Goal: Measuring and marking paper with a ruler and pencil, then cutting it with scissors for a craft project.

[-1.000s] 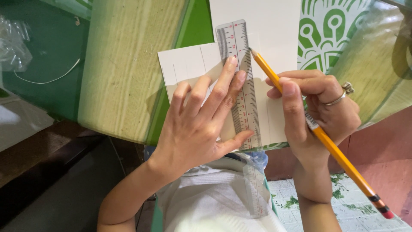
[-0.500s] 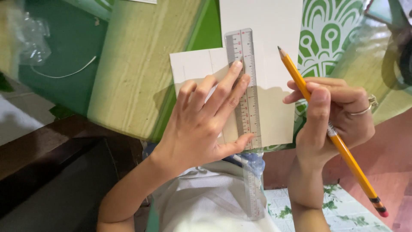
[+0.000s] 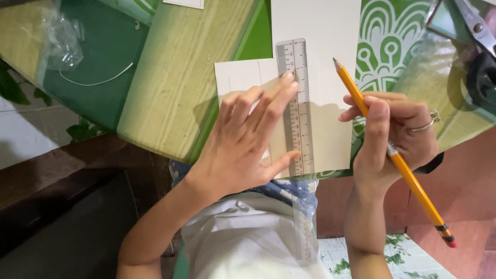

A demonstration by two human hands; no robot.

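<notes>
From the head camera, your left hand [image 3: 247, 147] lies flat with fingers spread, pressing the clear plastic ruler [image 3: 297, 119] and the small white card [image 3: 243, 77] down on the table; it grips nothing, it only pins them. The ruler runs from twelve o'clock to six o'clock across the large white sheet of paper [image 3: 320, 31], its lower end hanging past the table edge over your lap.

Your right hand [image 3: 395, 137] is closed around the yellow wooden pencil [image 3: 392, 155], pinched between thumb and fingers. A second ago the pencil tip rested against the ruler's right edge; now it has lifted and drifted toward three o'clock, standing well clear of the ruler over the green patterned tablecloth [image 3: 387, 46]. The left hand has kept its place, so the ruler looks unmoved and the stroke along that edge appears finished.

At two o'clock, grey metal scissors [image 3: 478, 31] lie apart.
</notes>
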